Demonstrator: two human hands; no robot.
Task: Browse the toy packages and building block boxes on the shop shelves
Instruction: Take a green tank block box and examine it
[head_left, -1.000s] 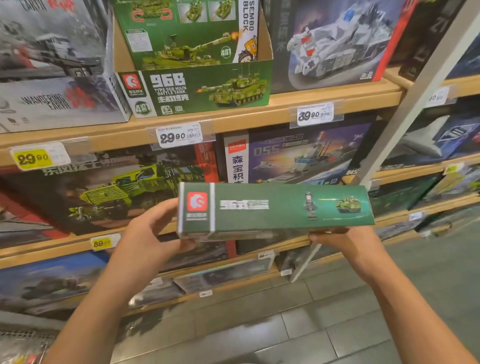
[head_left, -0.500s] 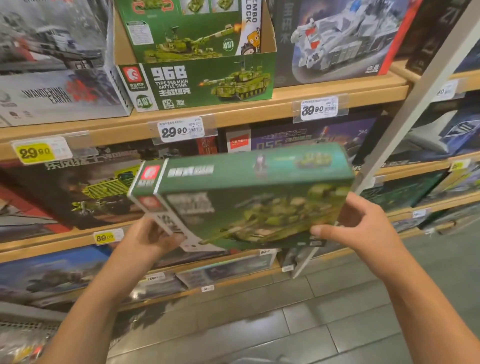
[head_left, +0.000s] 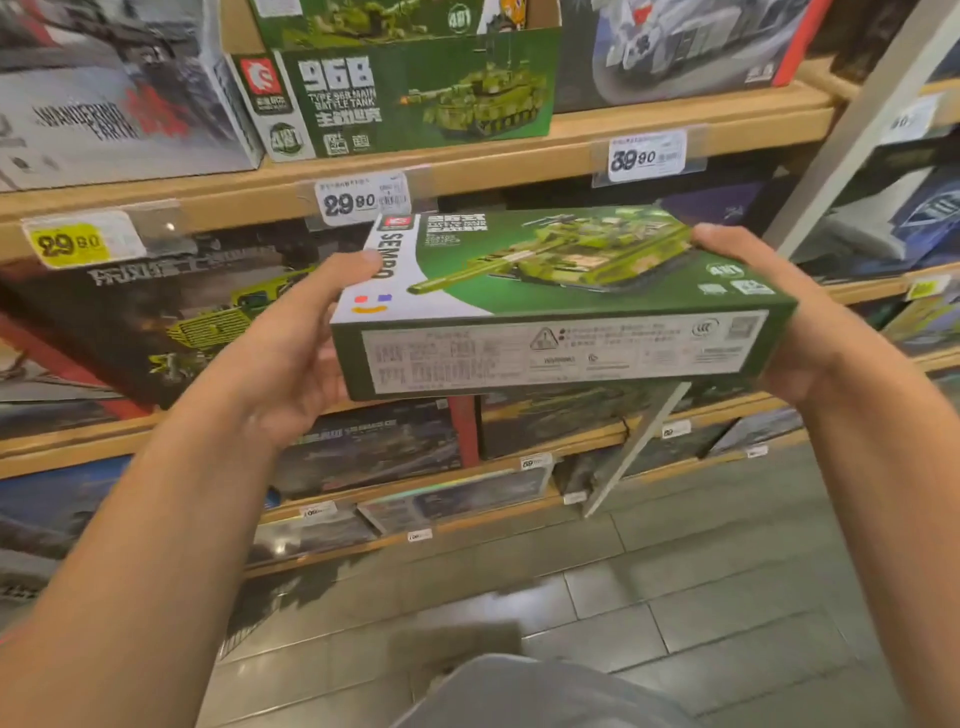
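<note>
You held the green tank box (head_left: 561, 301) flat between your hands; your left hand (head_left: 291, 358) gripped its left end, thumb on top; your right hand (head_left: 779, 322) clasped its right end.

The setting is a toy shop aisle. Tiered wooden shelves (head_left: 519, 161) carry boxed building block sets displayed face out, among them a green tank display box (head_left: 415, 98) marked "968". Clear holders on the shelf edges hold printed price tags: a white tag (head_left: 362, 200) reading 29.90, a yellow tag (head_left: 70, 242) with the same figure, and a white tag (head_left: 645, 156) reading 39.90. The floor (head_left: 675, 582) is grey tile.
</note>
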